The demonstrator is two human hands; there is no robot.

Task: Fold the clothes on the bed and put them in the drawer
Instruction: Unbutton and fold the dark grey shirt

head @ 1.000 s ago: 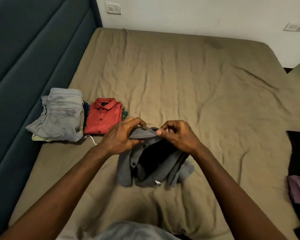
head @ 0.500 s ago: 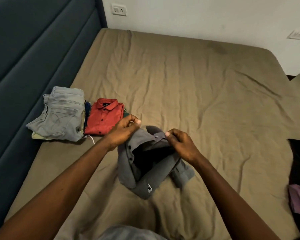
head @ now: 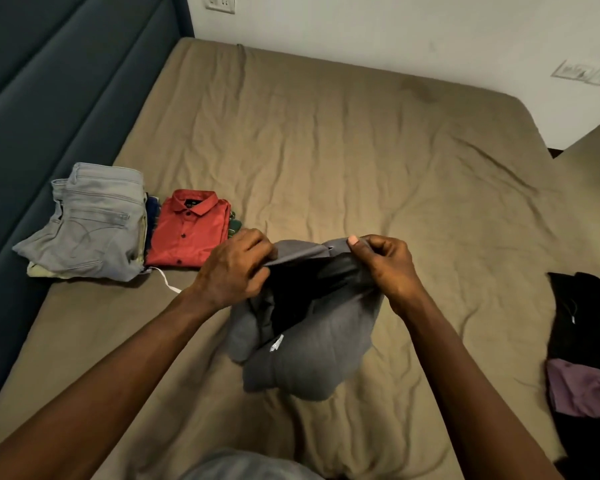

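Hanging in the middle of the frame, the soft grey cloth shirt [head: 305,344] droops over the tan bed [head: 326,150]. Left hand [head: 234,268] and right hand [head: 383,263] fingers pinch its top edge shut. It looks light and floppy, so holding both top corners should work best.

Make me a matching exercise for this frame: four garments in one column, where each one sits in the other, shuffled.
Garments:
1. grey shirt
2. red shirt
3. grey jeans
4. purple garment

Places:
A. folded, nearest the headboard
B. held up by both hands
C. right edge of the bed, on dark clothes
D. folded, just right of the jeans

Pairs: 1-B, 2-D, 3-A, 4-C
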